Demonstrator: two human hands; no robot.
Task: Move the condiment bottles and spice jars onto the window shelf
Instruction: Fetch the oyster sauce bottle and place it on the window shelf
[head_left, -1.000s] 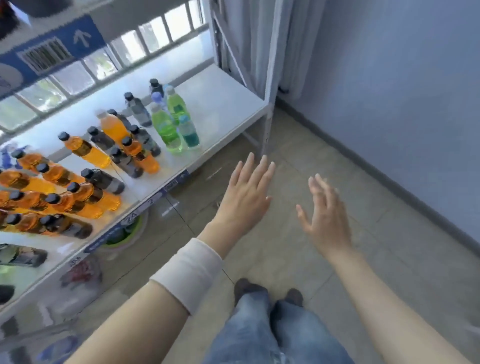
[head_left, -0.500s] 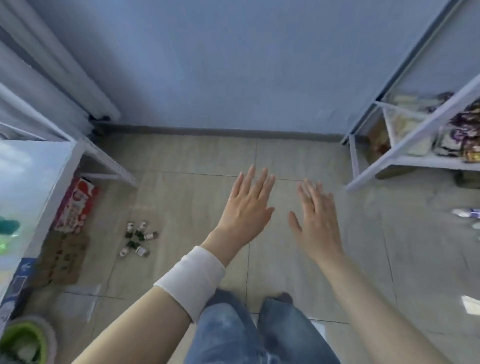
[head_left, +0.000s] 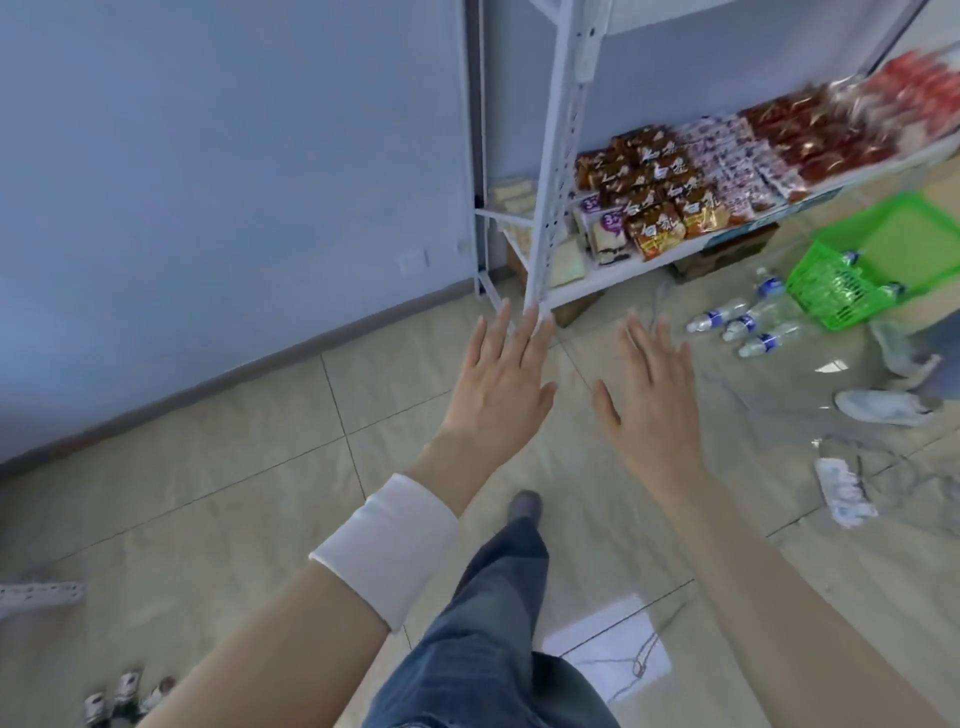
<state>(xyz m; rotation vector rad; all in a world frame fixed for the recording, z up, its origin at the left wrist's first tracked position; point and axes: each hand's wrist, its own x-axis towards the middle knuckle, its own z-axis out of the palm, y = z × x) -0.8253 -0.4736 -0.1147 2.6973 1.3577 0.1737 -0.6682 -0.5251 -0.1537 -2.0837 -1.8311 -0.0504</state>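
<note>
**Spice jars (head_left: 124, 693) on the floor at seven o'clock, both hands empty and spread**

The jars, three small ones as far as could be seen, sat close together on the tiled floor (head_left: 208, 467). They were at the lower left edge of the view, about seven o'clock from the person's feet. They were too blurred for any label to be read. Both hands were well apart from them.

The left hand (head_left: 501, 395) was held out over the floor, palm down and holding nothing. Its fingers were straight and slightly fanned toward twelve o'clock. A white wristband (head_left: 384, 551) wrapped the left forearm. The right hand (head_left: 652, 400) hung just beside the left, at its three o'clock. It was likewise flat and empty, with the fingers straight and the thumb out. The two hands did not touch.

Below them, at six o'clock, a leg in blue jeans (head_left: 488, 623) ended in a dark shoe (head_left: 524, 504) on the tiles.

At one o'clock a white metal rack (head_left: 563, 156) stood against the blue wall (head_left: 208, 156). Its lower shelf was packed with snack packets (head_left: 654, 197) in brown, white and red. At two o'clock a green basket (head_left: 826, 293) sat on the floor, and several clear water bottles (head_left: 748, 325) lay just beside it on the side nearer the hands. A white sneaker (head_left: 883, 408) belonging to another person showed at three o'clock. A crumpled clear plastic wrap (head_left: 844, 488) lay near it on the tiles.
</note>
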